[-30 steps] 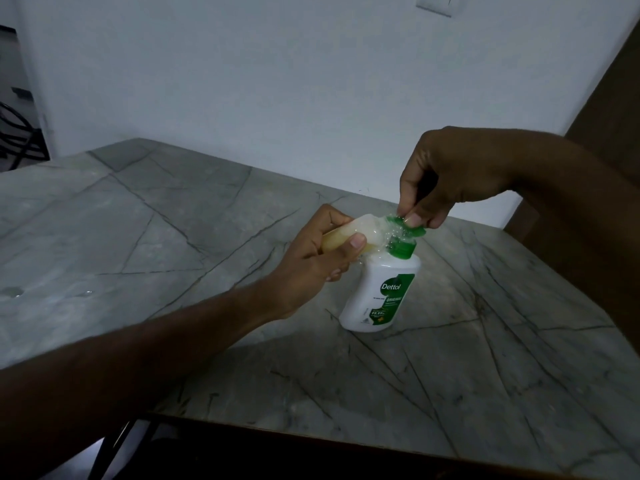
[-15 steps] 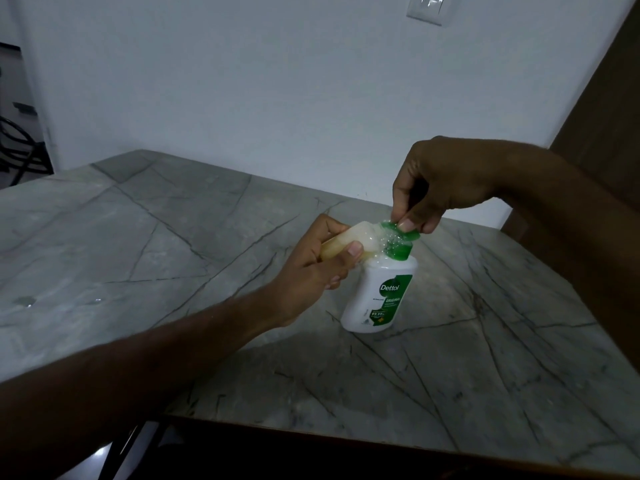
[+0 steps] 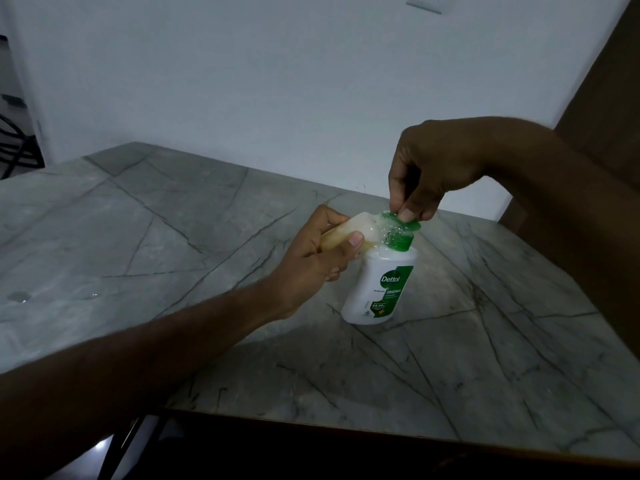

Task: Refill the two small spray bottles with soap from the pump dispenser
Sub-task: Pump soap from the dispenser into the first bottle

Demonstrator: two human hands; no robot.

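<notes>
Fingers of the right hand (image 3: 429, 171) pinched down on the green plastic pump head (image 3: 401, 228) of the white Dettol soap dispenser (image 3: 379, 289), which stood upright toward the far right corner of the grey veined marble table (image 3: 173, 237). Beside it, the left hand (image 3: 318, 258) was closed around a small translucent spray bottle (image 3: 349, 230), tilted nearly on its side with its open end against the pump's nozzle. Pale soap showed inside that bottle. Behind the table's far edge rose a plain white wall (image 3: 277, 81).
</notes>
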